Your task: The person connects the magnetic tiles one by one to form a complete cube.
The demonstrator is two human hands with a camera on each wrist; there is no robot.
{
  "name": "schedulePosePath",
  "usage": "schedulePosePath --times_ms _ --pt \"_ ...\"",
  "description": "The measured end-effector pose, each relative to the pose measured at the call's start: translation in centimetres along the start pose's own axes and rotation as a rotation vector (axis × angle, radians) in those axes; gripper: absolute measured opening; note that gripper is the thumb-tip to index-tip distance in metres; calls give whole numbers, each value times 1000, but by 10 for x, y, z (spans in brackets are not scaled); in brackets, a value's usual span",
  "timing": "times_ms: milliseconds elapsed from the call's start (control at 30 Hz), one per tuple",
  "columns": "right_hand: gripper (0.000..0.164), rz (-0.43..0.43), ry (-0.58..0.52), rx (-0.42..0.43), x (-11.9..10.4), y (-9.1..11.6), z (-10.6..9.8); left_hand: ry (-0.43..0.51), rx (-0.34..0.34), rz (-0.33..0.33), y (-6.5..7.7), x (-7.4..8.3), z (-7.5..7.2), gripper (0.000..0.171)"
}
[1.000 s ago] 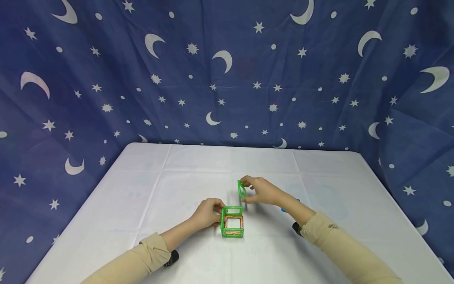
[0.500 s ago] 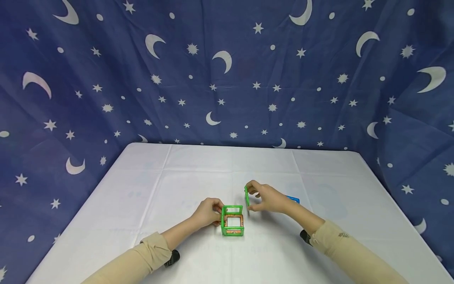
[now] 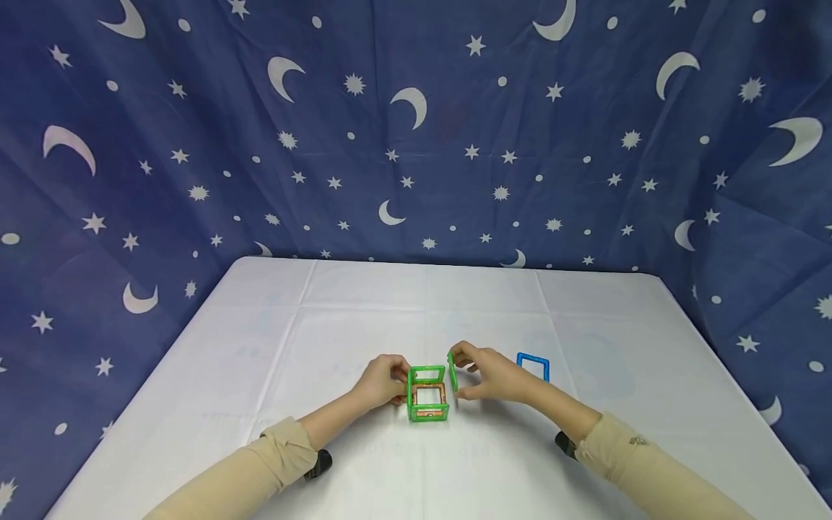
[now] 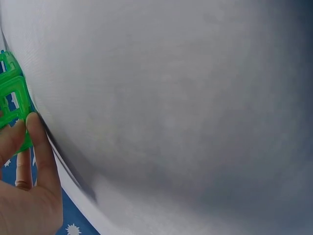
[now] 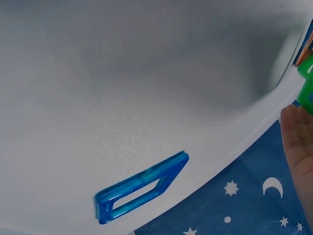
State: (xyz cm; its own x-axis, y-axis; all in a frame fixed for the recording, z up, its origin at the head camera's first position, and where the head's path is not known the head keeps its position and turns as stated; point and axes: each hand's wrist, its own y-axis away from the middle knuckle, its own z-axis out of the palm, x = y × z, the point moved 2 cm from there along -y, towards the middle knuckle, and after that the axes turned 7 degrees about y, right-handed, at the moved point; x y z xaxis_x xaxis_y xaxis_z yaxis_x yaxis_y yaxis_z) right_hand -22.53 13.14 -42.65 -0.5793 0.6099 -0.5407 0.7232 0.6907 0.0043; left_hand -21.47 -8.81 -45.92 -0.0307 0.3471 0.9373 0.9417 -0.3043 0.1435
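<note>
In the head view an open box of square magnetic tiles stands mid-table. Its standing green frames surround an orange square at the bottom, and the right side is open. My left hand pinches the box's left wall; the left wrist view shows thumb and fingertips on a green tile. Just right of the box, my right hand holds one green square tile upright between thumb and fingers. Whether that tile touches the box I cannot tell. Only part of the right hand shows in the right wrist view.
Behind the right hand a blue square tile lies on the white-covered table; the right wrist view shows this blue tile larger. A dark blue curtain with moons and stars hangs along the table's back and sides.
My right hand has brought the green tile nearer to me and turned it to stand alongside the box's right side. The left hand keeps its hold on the box. More of the blue tile shows.
</note>
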Motion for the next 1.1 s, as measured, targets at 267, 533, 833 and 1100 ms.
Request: schedulePosePath --times_ms 267,533,833,1100 --pt "54 -21 -23 -2 -2 3 7 -13 44 5 -3 -1 -2 14" --pt "52 -29 -49 2 -1 3 14 -12 51 16 -4 2 -2 13" --pt "49 -32 -16 14 -3 1 17 -36 -42 67 -2 -1 -4 28" --pt "49 -34 4 3 -4 0 15 -129 -296 139 15 -1 -9 86"
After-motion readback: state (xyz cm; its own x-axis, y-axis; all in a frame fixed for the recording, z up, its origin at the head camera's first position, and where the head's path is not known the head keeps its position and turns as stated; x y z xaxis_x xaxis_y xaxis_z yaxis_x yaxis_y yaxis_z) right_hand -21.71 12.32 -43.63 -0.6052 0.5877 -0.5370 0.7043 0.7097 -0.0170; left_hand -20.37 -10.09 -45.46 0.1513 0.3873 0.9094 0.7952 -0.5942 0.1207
